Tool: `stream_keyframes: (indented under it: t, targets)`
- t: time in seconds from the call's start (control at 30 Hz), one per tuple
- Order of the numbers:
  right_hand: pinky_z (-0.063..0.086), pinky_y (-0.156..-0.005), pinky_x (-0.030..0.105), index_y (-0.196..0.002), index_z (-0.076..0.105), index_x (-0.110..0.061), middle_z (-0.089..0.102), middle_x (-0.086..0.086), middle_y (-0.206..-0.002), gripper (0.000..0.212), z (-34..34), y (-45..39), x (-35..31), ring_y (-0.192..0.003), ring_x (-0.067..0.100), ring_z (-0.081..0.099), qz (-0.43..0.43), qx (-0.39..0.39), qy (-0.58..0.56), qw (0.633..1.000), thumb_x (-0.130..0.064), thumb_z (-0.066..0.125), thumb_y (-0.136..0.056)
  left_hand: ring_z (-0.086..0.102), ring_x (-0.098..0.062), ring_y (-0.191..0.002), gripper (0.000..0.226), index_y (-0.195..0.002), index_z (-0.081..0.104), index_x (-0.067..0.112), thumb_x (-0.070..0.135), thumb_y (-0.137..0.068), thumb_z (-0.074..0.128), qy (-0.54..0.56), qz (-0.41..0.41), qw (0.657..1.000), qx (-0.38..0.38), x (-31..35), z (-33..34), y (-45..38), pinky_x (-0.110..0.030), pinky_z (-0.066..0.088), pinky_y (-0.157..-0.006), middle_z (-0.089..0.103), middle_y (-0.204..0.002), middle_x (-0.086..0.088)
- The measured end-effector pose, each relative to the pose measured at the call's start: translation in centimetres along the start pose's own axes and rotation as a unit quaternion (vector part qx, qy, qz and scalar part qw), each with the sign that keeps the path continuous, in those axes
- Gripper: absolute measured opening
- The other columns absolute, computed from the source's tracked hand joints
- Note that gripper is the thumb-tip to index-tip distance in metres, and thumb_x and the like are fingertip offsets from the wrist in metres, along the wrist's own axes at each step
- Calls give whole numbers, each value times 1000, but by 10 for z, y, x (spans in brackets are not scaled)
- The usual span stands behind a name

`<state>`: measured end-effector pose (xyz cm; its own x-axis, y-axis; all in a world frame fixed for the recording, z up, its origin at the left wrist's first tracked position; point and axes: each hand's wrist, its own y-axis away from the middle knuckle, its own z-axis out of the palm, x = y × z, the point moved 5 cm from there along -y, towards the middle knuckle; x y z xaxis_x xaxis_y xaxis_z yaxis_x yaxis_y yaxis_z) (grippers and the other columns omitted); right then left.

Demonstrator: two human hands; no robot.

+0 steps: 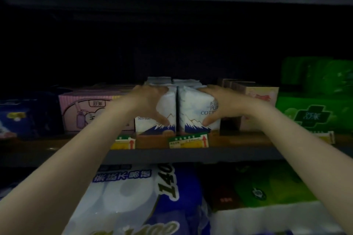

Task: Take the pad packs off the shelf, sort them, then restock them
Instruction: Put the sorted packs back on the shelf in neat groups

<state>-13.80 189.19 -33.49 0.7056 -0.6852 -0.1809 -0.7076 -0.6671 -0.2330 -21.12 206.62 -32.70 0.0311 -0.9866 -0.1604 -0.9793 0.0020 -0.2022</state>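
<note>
Two white pad packs with a blue mountain print stand side by side at the front of the middle shelf. My left hand grips the left pad pack, fingers over its top and thumb on its front. My right hand grips the right pad pack the same way. More white packs stand behind them in the dark.
A pink box and dark blue packs sit to the left, a beige carton and green packs to the right. Price tags line the shelf edge. Toilet roll packs fill the shelf below.
</note>
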Motion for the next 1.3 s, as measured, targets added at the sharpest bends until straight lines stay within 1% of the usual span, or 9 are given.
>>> stream_keyframes:
  t: [0.13,0.27,0.47,0.67,0.87,1.03,1.13,1.2,1.3]
  targets:
    - [33,-97,23,-145,29,-22,35,0,-146,103,3,-6,-12,-130,19,36,2,9,24,1000,-42,85,-61,31,-24,-136,102,-147,19,22,59,-67,72,-30,-2,1000,4,9,0,-1,-37,23,-110,31,-151,-1]
    - [35,-95,25,-145,31,-23,37,-3,-144,105,2,-10,-7,-127,17,39,12,-6,9,1000,-47,85,-58,31,-20,-137,98,-148,22,22,61,-70,68,20,0,1000,-21,2,-10,-6,-34,25,-112,27,-153,3]
    - [41,-83,22,-132,44,-22,47,-9,-120,87,1,-15,-15,-112,13,49,-10,8,-6,1000,-41,87,-58,25,-16,-140,108,-150,7,26,63,-68,67,53,-18,993,-106,-4,-5,-18,-27,23,-111,17,-156,6]
    - [37,-101,29,-144,32,-20,38,-3,-141,104,9,-17,-12,-127,18,39,-33,11,-7,999,-43,86,-57,27,-19,-139,112,-150,7,26,66,-65,68,27,-38,996,-73,-7,-1,-21,-29,26,-109,21,-155,4]
    - [44,-95,32,-136,40,-21,45,-1,-134,97,11,-33,-11,-120,19,46,-5,-17,-19,1000,-41,87,-54,34,-23,-136,111,-149,12,26,71,-63,65,-1,-50,998,-34,-10,1,-24,-39,32,-109,28,-153,1]
    - [36,-105,32,-147,25,-20,29,3,-149,111,10,-28,-13,-133,22,33,8,-15,-20,1000,-38,87,-57,33,-22,-136,106,-149,14,25,74,-66,59,-52,-34,998,0,-5,-2,-14,-40,22,-112,27,-153,0]
    - [27,-112,38,-151,10,-25,13,3,-155,116,7,-12,-16,-140,25,21,7,1,-6,1000,-40,84,-62,26,-21,-140,106,-150,2,27,70,-71,58,-45,-17,999,13,5,-4,-2,-40,6,-115,23,-155,-1]
    - [25,-112,36,-151,10,-24,17,4,-155,107,-9,3,-13,-140,24,23,-5,35,-11,999,-40,79,-70,23,-18,-141,106,-150,1,25,67,-72,59,-2,4,999,37,13,-13,4,-38,0,-116,22,-155,0]
    - [28,-108,31,-147,27,-17,32,7,-150,78,-50,23,11,-136,23,33,7,120,24,992,-35,68,-83,19,-15,-142,102,-150,7,22,65,-74,60,17,49,996,75,33,-29,0,-39,-1,-116,17,-156,3]
